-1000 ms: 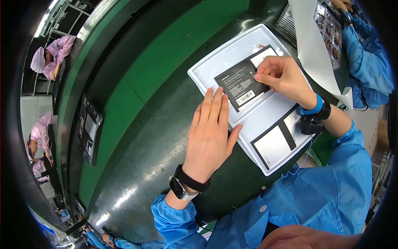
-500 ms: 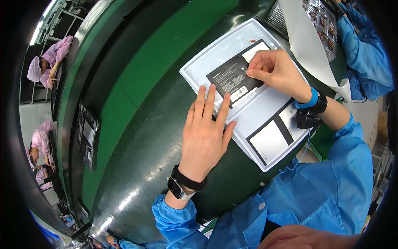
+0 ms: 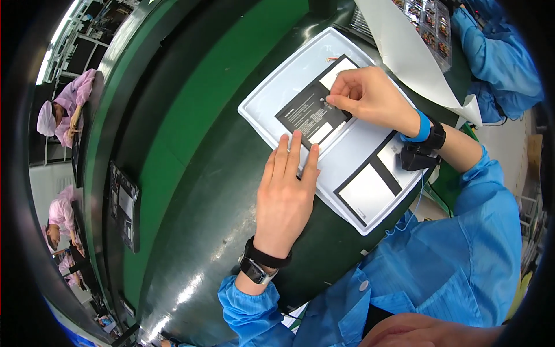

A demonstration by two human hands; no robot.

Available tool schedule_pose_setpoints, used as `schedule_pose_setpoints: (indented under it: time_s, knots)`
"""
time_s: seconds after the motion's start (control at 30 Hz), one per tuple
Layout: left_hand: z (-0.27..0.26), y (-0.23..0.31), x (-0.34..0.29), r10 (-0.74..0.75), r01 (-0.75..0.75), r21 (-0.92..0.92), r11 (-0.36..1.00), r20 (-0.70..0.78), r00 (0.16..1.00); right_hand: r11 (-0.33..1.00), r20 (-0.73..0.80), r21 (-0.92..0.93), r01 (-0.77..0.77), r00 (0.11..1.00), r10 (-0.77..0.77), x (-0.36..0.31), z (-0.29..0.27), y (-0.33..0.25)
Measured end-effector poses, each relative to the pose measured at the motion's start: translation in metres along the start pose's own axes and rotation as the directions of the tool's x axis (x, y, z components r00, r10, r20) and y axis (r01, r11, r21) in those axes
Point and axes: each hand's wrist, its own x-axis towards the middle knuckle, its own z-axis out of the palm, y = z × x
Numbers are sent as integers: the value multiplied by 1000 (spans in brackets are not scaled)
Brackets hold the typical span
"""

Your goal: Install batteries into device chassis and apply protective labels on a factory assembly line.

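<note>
A flat black battery pack (image 3: 302,115) with printed text and white label areas lies in the far half of a white plastic tray (image 3: 261,97). My right hand (image 3: 373,99) is over the pack's right part, thumb and forefinger pinched together at its surface; whatever they hold is too small or hidden to make out. With fingers stretched out, my left hand (image 3: 286,196) rests its fingertips at the pack's near left edge and the tray rim. In the tray's near half lies another flat pack (image 3: 369,195) with white panels and a black band. Short coloured wires (image 3: 331,59) show at the far pack's end.
The tray stands on a dark green bench (image 3: 214,191). At the back right are a curled white sheet (image 3: 404,52) and a compartment box (image 3: 430,34) of small parts, beside a person's blue sleeve (image 3: 491,52). A dark device (image 3: 124,205) lies on the green strip at left.
The view has shifted slightly, so tray and bench appear a little further left. My right hand keeps its pinch over the pack, and my left fingers stay at the tray's edge.
</note>
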Motion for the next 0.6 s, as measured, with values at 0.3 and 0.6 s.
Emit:
schedule_pose_setpoints:
  time_s: [0.3, 0.6]
  knots:
    - [-1, -2, -2, -2, 2, 1, 1000, 25, 1000, 595, 369, -380, 708, 706, -604, -18, 3, -23]
    - [-3, 0, -1, -46, 50, -52, 997, 74, 996, 507, 648, -402, 762, 628, -430, -9, 14, -23]
